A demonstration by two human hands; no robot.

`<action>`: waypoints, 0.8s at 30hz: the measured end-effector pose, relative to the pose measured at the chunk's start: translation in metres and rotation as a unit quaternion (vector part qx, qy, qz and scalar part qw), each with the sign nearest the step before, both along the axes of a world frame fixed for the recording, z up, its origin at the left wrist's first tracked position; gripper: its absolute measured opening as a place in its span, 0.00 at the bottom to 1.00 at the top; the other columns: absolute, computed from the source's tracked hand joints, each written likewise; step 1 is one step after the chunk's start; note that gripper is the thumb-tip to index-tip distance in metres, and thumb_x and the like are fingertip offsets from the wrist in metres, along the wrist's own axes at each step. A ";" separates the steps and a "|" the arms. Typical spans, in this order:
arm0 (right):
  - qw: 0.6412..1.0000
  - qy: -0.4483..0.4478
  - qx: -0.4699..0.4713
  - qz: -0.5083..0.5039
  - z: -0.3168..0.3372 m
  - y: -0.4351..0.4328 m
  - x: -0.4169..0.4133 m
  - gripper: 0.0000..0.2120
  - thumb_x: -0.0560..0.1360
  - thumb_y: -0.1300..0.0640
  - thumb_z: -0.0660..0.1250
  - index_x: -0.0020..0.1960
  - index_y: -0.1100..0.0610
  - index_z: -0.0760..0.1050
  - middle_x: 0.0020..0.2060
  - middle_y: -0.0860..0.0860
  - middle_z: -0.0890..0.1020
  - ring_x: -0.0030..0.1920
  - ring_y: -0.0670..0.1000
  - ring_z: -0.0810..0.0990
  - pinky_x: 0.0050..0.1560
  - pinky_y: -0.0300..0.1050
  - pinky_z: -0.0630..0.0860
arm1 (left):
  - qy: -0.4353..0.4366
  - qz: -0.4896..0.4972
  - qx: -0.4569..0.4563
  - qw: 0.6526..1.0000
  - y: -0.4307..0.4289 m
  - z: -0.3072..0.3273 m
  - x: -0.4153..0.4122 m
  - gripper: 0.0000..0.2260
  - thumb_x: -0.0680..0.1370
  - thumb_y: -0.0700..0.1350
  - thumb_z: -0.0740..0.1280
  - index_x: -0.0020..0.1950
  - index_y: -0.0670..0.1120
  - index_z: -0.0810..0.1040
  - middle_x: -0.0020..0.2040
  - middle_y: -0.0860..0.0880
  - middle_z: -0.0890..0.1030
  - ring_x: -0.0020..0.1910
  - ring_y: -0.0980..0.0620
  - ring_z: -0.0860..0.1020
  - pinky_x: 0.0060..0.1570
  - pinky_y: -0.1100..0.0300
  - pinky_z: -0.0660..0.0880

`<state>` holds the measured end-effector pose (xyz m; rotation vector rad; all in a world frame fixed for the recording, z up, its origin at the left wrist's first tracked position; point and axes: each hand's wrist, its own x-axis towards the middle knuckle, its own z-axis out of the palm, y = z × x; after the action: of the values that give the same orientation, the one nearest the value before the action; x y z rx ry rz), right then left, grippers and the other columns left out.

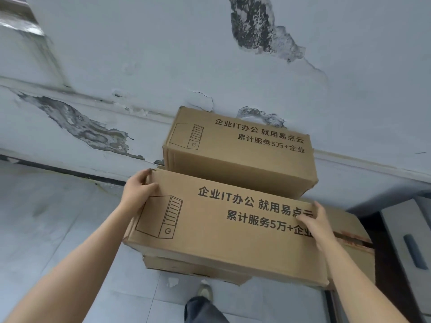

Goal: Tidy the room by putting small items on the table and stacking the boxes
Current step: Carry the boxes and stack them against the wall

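A long brown cardboard box point(217, 231) with black printed text and a drawing of a computer tower lies across the top of a bigger box point(349, 227). My left hand point(137, 190) grips its far left corner, thumb on the top face. My right hand point(314, 226) holds its right end, fingers spread over the top. A second box of the same print point(238, 159) lies just behind it against the wall, also on the bigger box.
A white wall point(163, 54) with peeling paint stands right behind the boxes. Grey floor tiles point(58, 217) lie to the left. A grey cabinet point(405, 241) with a dark handle is at the right edge. My shoe point(205, 291) shows below the boxes.
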<state>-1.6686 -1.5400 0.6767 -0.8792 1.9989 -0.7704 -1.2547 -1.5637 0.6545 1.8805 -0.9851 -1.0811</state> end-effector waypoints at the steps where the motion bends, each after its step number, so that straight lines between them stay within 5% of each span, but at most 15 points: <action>1: 1.000 -0.002 0.008 0.007 -0.001 -0.008 -0.004 0.36 0.72 0.65 0.69 0.75 0.55 0.55 0.73 0.55 0.62 0.69 0.57 0.65 0.67 0.51 0.64 | -0.025 -0.006 -0.001 1.000 -0.004 -0.001 -0.002 0.24 0.76 0.38 0.66 0.72 0.45 0.68 0.69 0.44 0.72 0.65 0.48 0.71 0.63 0.56 0.68; 6: 0.999 -0.017 0.024 0.016 -0.006 -0.034 -0.019 0.39 0.70 0.66 0.72 0.74 0.53 0.57 0.71 0.54 0.66 0.68 0.56 0.68 0.67 0.56 0.67 | -0.176 -0.011 0.110 0.978 -0.010 -0.004 -0.010 0.24 0.79 0.56 0.59 0.73 0.48 0.64 0.69 0.44 0.72 0.66 0.40 0.70 0.62 0.48 0.67; 10: 0.999 -0.026 0.028 0.013 -0.009 -0.035 -0.019 0.39 0.69 0.68 0.72 0.74 0.54 0.57 0.69 0.54 0.68 0.66 0.56 0.70 0.65 0.55 0.69 | -0.323 0.027 0.203 0.924 -0.010 -0.003 -0.021 0.22 0.79 0.61 0.54 0.57 0.43 0.73 0.57 0.38 0.78 0.58 0.36 0.74 0.52 0.50 0.70; 18: 0.999 -0.003 -0.004 0.036 0.012 -0.038 -0.007 0.35 0.72 0.68 0.69 0.74 0.55 0.59 0.69 0.53 0.69 0.63 0.52 0.71 0.60 0.46 0.69 | -0.385 0.036 0.178 0.905 -0.021 0.020 -0.005 0.19 0.79 0.56 0.56 0.48 0.40 0.74 0.51 0.35 0.77 0.53 0.35 0.75 0.46 0.52 0.67; 24: 0.998 0.004 0.018 0.056 -0.007 -0.046 0.006 0.30 0.73 0.70 0.66 0.72 0.58 0.62 0.70 0.56 0.67 0.68 0.54 0.68 0.61 0.42 0.65 | -0.356 -0.017 0.184 0.916 -0.045 0.008 -0.015 0.18 0.77 0.54 0.59 0.56 0.41 0.74 0.53 0.38 0.78 0.54 0.37 0.76 0.46 0.53 0.70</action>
<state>-1.6622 -1.5864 0.6698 -0.9649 1.9466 -0.6674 -1.2694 -1.6089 0.6620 2.6735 -1.2668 -0.6108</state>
